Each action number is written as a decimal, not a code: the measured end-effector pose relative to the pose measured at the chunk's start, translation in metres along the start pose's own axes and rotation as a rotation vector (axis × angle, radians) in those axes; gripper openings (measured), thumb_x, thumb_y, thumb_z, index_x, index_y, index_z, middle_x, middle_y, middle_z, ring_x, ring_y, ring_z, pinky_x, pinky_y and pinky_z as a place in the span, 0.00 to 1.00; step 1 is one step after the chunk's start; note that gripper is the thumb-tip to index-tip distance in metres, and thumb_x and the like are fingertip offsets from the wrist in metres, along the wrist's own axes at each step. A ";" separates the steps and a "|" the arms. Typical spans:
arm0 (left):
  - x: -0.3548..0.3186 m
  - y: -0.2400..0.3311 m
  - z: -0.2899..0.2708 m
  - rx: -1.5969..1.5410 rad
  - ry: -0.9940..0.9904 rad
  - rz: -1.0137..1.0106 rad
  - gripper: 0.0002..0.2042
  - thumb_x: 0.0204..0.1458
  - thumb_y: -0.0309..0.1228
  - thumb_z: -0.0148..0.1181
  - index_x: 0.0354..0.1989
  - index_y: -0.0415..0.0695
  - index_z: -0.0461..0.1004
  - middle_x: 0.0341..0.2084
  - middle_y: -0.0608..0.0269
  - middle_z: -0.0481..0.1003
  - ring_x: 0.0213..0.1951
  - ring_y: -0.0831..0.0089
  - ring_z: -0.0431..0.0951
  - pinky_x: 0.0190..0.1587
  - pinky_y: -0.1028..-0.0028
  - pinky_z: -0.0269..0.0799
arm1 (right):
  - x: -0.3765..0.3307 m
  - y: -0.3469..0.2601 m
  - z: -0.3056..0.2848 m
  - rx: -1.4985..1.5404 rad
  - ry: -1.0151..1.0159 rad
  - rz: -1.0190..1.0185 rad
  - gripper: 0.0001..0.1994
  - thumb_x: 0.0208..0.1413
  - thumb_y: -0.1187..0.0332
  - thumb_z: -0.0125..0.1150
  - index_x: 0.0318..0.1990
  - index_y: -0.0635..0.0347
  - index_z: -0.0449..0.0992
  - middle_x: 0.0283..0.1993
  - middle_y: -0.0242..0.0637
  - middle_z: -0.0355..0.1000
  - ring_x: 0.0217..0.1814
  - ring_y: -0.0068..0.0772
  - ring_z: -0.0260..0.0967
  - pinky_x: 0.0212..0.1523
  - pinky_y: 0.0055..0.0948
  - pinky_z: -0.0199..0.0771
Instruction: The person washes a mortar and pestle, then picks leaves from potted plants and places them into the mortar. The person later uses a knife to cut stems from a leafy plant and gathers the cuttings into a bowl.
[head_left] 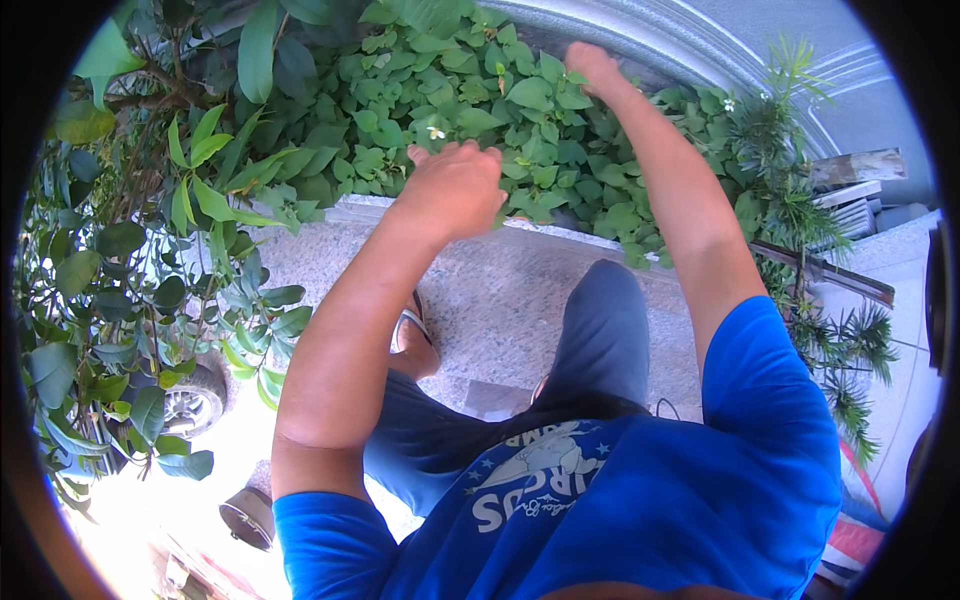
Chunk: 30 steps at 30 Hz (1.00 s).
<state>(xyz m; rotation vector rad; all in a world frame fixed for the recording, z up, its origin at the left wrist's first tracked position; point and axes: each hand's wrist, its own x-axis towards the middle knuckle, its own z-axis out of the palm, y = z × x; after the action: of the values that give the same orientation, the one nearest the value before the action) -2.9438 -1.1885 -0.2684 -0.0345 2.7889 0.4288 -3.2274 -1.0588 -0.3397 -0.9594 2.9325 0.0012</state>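
A dense bed of heart-shaped green leaves (pixel 440 80) grows behind a low stone edge. My left hand (pixel 452 188) is over its near side, back up and fingers bent down among the leaves. The fingertips are hidden, so I cannot tell if they grip anything. Just beyond that hand is a small white flower (pixel 435 132). My right hand (pixel 592 68) reaches to the far side of the bed, next to the grey wall. Its fingers look curled closed, and whatever they hold, if anything, is hidden.
Leafy branches (pixel 120 240) crowd the left side, with a small wheel (pixel 195 400) and a bucket (pixel 248 518) below. A feathery-leaved plant (pixel 790 130) and a dark rail (pixel 825 272) stand at right. The stone edge (pixel 560 235) runs before my feet.
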 end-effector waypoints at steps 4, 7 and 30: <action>-0.004 -0.002 0.002 0.013 -0.029 0.012 0.24 0.58 0.36 0.61 0.59 0.35 0.69 0.57 0.43 0.72 0.61 0.47 0.72 0.62 0.33 0.61 | -0.011 0.013 0.037 0.816 -0.482 0.260 0.13 0.58 0.63 0.57 0.37 0.66 0.81 0.40 0.53 0.78 0.38 0.51 0.78 0.37 0.46 0.79; -0.006 0.004 0.002 0.019 -0.067 0.047 0.23 0.58 0.36 0.61 0.58 0.34 0.69 0.55 0.43 0.73 0.59 0.46 0.73 0.62 0.33 0.62 | -0.008 0.018 0.072 0.722 -0.576 0.280 0.15 0.59 0.62 0.57 0.33 0.68 0.80 0.33 0.47 0.76 0.30 0.44 0.74 0.31 0.45 0.76; -0.066 0.044 0.029 0.016 -0.141 0.210 0.22 0.60 0.36 0.59 0.57 0.33 0.69 0.58 0.36 0.70 0.60 0.44 0.72 0.64 0.33 0.59 | -0.015 -0.023 0.092 0.415 -0.828 0.033 0.13 0.39 0.62 0.72 0.28 0.62 0.80 0.28 0.37 0.74 0.24 0.33 0.66 0.24 0.38 0.67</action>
<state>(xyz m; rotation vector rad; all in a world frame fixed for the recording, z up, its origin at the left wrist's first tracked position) -2.8754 -1.1397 -0.2613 0.2835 2.6656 0.4403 -3.1965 -1.0667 -0.4299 -0.6310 2.0708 -0.1597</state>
